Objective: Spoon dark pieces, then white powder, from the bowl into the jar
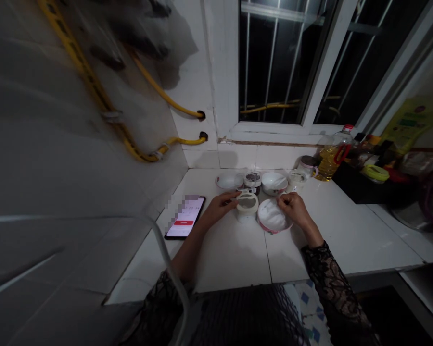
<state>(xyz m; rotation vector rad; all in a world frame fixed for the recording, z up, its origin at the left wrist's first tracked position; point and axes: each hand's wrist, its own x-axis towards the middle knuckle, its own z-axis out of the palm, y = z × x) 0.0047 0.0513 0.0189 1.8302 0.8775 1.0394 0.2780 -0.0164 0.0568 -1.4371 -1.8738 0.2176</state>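
My left hand (222, 207) has its fingertips against the left side of a small seasoning jar (247, 205) with a cream rim and a clear top. To its right stands a white bowl (272, 222) with a pink patterned outside and white contents. Over that bowl's right rim my right hand (293, 206) is closed in a pinch; what it holds is hidden. Behind sit a second white bowl (274, 182) with a light utensil in it, a jar with dark contents (252, 180), a shallow white dish (227, 181) and another cream jar (296, 179).
A lit phone (185, 217) lies left of my left arm. At the back right are a lidded mug (308, 166), an oil bottle (328, 161) and a black tray (353, 185) of condiments. A pale cable (162, 245) crosses the near left.
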